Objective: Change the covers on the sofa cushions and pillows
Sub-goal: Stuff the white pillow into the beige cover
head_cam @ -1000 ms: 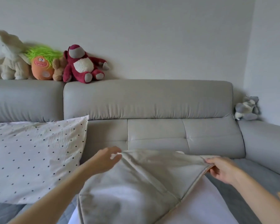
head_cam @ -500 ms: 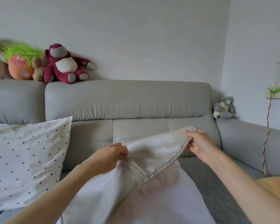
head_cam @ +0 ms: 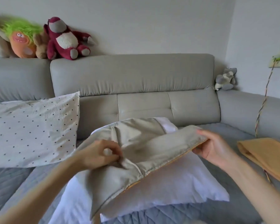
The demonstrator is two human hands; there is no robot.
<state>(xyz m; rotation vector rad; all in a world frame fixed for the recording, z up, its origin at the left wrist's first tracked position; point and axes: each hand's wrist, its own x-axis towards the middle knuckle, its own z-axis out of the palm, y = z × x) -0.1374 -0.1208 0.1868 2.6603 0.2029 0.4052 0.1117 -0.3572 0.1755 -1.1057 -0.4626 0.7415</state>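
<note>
A white pillow point(head_cam: 176, 180) lies on the sofa seat in front of me, partly inside a beige cover point(head_cam: 136, 143) with an orange inner side. My left hand point(head_cam: 99, 154) pinches a fold of the beige cover near its middle. My right hand point(head_cam: 213, 147) grips the cover's open edge at the right and holds it lifted off the pillow. A corner of the white pillow pokes out at the far end. A folded orange cover point(head_cam: 268, 157) lies on the seat to the right.
A polka-dot pillow point(head_cam: 31, 130) leans against the grey sofa backrest point(head_cam: 132, 75) at the left. Plush toys point(head_cam: 63, 39) sit on top of the backrest, a grey one point(head_cam: 225, 79) in the corner. A cable point(head_cam: 263, 101) hangs from a wall socket at the right.
Both hands have lowered the beige cover toward the pillow. The right hand moved right and down with the edge. The view shifted, bringing the orange cover into sight.
</note>
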